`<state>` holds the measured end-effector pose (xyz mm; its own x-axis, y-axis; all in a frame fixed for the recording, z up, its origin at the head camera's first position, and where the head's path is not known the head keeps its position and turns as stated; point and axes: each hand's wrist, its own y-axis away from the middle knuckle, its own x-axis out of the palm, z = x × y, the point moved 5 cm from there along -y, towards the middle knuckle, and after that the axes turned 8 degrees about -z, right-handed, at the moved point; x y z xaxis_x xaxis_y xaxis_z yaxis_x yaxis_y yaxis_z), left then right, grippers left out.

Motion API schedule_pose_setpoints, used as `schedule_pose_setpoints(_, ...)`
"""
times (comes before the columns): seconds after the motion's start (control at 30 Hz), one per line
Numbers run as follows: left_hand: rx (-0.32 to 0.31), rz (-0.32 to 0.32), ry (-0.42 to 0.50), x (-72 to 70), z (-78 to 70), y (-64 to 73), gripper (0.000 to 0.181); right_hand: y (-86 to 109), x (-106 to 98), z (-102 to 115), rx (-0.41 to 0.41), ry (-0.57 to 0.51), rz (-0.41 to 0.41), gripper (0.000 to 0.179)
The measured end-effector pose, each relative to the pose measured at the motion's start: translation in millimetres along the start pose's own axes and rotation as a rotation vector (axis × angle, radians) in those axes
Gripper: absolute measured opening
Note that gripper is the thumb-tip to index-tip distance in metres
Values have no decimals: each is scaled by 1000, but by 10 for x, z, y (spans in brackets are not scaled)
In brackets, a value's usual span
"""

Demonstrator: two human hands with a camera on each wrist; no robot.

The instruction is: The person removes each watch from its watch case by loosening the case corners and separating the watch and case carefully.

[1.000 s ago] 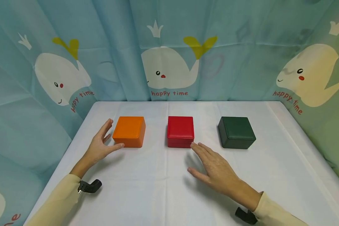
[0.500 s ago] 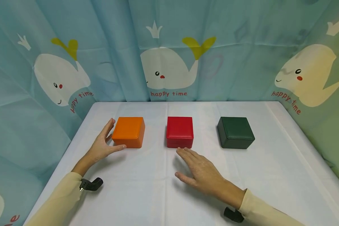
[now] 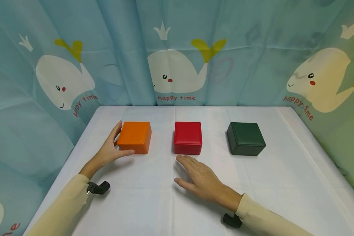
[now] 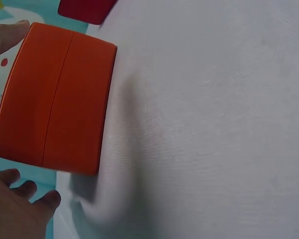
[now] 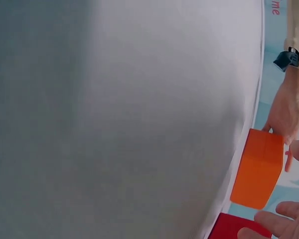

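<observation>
An orange box (image 3: 133, 133), lid closed, stands at the left of the white table. My left hand (image 3: 108, 151) spreads around its left side, thumb by the near face and fingers by the far left edge. In the left wrist view a thin seam runs along the orange box (image 4: 55, 99), with a gap between it and the fingers (image 4: 27, 191). My right hand (image 3: 202, 179) hovers, fingers extended and holding nothing, just in front of the red box (image 3: 187, 133). The right wrist view has the orange box (image 5: 259, 167) beyond that hand's fingers.
A dark green box (image 3: 246, 134) sits to the right, in line with the others. The white cloth-covered table (image 3: 147, 203) meets a blue-green whale-print curtain (image 3: 115, 65) behind and at both sides. Dark wrist devices (image 3: 98, 187) are worn on both arms.
My right hand has moved left, from the red box's right corner to in front of it. My left hand has drawn closer to the orange box. The boxes have not moved.
</observation>
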<state>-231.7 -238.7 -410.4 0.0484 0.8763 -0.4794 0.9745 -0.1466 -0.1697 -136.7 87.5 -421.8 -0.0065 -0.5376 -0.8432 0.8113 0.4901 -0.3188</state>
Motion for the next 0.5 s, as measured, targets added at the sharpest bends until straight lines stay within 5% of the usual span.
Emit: schedule_pose_setpoints(0.5,-57,29,-34,17,23,-86,126,-334,101,109,25,-58,51,72)
